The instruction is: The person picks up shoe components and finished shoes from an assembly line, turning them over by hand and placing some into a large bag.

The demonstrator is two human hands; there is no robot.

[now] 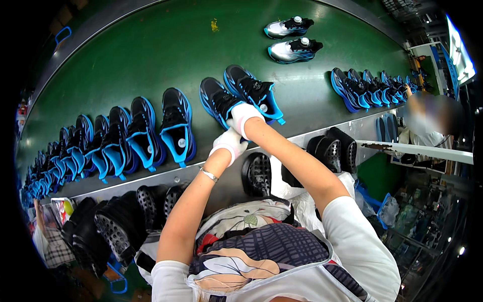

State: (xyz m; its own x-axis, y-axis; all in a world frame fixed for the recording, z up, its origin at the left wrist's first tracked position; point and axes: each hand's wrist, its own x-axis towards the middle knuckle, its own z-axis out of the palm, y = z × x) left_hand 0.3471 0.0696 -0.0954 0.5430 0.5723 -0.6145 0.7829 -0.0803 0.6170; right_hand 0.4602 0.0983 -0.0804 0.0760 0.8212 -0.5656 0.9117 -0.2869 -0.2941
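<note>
Both gloved hands are meeting at a black-and-blue shoe (pixel 217 102) lying on the green conveyor belt (pixel 166 50). The right hand (pixel 243 117) is closing its grip on the shoe's heel; the left hand (pixel 230 144) is curled just below it, its grip unclear. A matching shoe (pixel 251 91) is lying just beside

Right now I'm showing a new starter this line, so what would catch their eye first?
Probably the long row of black-and-blue sneakers curving across the green conveyor belt. At its centre, the white-gloved left hand and right hand meet at one sneaker. Further up the belt, two silver sneakers stand apart.
</note>
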